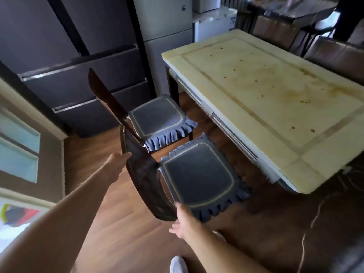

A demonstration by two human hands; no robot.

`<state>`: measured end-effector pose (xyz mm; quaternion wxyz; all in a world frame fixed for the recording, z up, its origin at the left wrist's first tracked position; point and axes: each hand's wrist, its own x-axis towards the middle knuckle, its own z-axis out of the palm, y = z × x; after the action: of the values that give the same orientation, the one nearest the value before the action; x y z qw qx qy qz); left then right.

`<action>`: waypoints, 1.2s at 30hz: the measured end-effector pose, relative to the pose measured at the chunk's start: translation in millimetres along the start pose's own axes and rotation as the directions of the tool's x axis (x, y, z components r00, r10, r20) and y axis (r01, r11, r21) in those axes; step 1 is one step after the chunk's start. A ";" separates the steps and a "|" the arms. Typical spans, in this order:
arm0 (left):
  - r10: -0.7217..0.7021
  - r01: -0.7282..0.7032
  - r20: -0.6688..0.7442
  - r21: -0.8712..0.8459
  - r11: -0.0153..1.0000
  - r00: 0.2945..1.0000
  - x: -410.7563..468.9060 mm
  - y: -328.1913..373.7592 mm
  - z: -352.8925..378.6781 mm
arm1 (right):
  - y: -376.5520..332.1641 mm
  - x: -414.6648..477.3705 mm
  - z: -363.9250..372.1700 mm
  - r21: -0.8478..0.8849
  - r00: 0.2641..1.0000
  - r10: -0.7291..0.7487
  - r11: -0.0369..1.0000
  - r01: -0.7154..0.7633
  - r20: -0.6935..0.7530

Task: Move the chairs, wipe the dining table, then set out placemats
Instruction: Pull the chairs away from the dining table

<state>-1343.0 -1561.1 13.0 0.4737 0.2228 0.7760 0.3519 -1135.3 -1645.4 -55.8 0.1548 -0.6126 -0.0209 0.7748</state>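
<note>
Two dark wooden chairs with blue frilled seat cushions stand beside the dining table (271, 91), whose cream top carries brown stains and crumbs. The near chair (199, 174) stands pulled out from the table. My left hand (116, 164) grips the far end of its curved backrest (145, 178). My right hand (183, 221) holds the near end of the same backrest. The far chair (157, 117) stands beyond it, close to the table's corner.
A tall dark refrigerator (69, 56) and a silver one (167, 26) stand behind the chairs. More chairs (275, 32) line the table's far side. Cables (315, 213) trail on the wooden floor at the right. A white shoe (178, 265) shows at the bottom.
</note>
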 end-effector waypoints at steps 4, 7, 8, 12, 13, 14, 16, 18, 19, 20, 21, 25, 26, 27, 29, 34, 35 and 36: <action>-0.057 0.068 0.094 -0.126 0.990 0.994 18.8 -13.7 0.3 | 18.9 8.9 13.0 0.184 1.000 -0.011 0.983 0.009 0.010; -0.070 0.089 0.146 -0.123 0.988 0.987 27.5 -20.5 4.6 | 23.3 15.9 25.2 0.400 0.998 0.039 0.915 -0.052 0.040; -0.088 0.107 0.164 -0.110 0.988 0.983 32.0 -24.4 6.0 | 24.5 19.5 28.1 0.433 0.998 0.044 0.900 -0.055 0.036; -0.186 0.198 0.145 -0.079 0.977 0.972 45.2 -34.2 12.5 | 25.7 31.2 27.2 0.614 0.996 0.036 0.786 -0.076 0.077; -0.193 0.203 0.133 -0.068 0.977 0.972 48.5 -34.3 15.4 | 24.3 33.8 27.2 0.653 0.995 0.031 0.752 -0.087 0.097; -0.192 0.199 0.115 -0.055 0.978 0.975 52.1 -33.7 18.5 | 22.7 36.2 27.8 0.687 0.993 0.014 0.721 -0.092 0.119; -0.175 0.179 0.078 -0.045 0.983 0.981 57.0 -31.7 22.6 | 19.9 38.2 32.8 0.735 0.988 -0.036 0.672 -0.088 0.150; -0.160 0.164 0.050 -0.069 0.984 0.986 61.2 -31.2 25.3 | 17.5 44.4 35.3 0.769 0.985 -0.057 0.632 -0.092 0.164; -0.158 0.161 0.041 -0.084 0.983 0.987 62.6 -30.8 27.3 | 15.7 47.7 36.2 0.779 0.985 -0.070 0.621 -0.083 0.161; -0.159 0.161 0.033 -0.098 0.982 0.987 63.8 -29.9 29.0 | 13.4 49.0 36.9 0.782 0.986 -0.074 0.619 -0.071 0.148; -0.158 0.160 0.027 -0.104 0.982 0.987 64.1 -27.4 30.9 | 10.2 50.3 37.0 0.785 0.988 -0.071 0.617 -0.065 0.138; -0.142 0.145 0.030 -0.113 0.983 0.989 66.3 -11.5 53.0 | -11.3 47.9 25.6 0.810 0.993 -0.085 0.586 -0.020 0.087; -0.133 0.136 0.037 -0.111 0.984 0.990 66.2 -7.9 59.5 | -17.8 43.6 21.7 0.814 0.992 -0.095 0.580 -0.013 0.083; -0.121 0.126 0.049 -0.111 0.986 0.991 67.1 -1.3 69.5 | -28.6 42.0 14.6 0.817 0.992 -0.100 0.576 -0.006 0.078; -0.096 0.102 0.058 -0.118 0.988 0.994 67.4 9.6 85.2 | -44.9 39.7 3.1 0.828 0.994 -0.088 0.561 -0.006 0.067; -0.080 0.088 0.067 -0.127 0.988 0.995 71.8 38.1 135.5 | -85.9 43.9 -26.0 0.781 0.995 -0.094 0.623 0.036 0.029; -0.078 0.086 0.068 -0.134 0.987 0.995 72.6 43.5 145.9 | -93.1 47.2 -31.2 0.765 0.995 -0.103 0.641 0.054 0.016; -0.075 0.085 0.076 -0.137 0.987 0.994 75.2 51.1 159.0 | -103.5 50.0 -38.0 0.758 0.992 -0.124 0.647 0.077 0.006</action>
<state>-1234.5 -1423.4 -40.1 0.5291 0.1703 0.7404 0.3781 -1086.8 -1539.7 -89.4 0.4377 -0.4679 0.2653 0.7205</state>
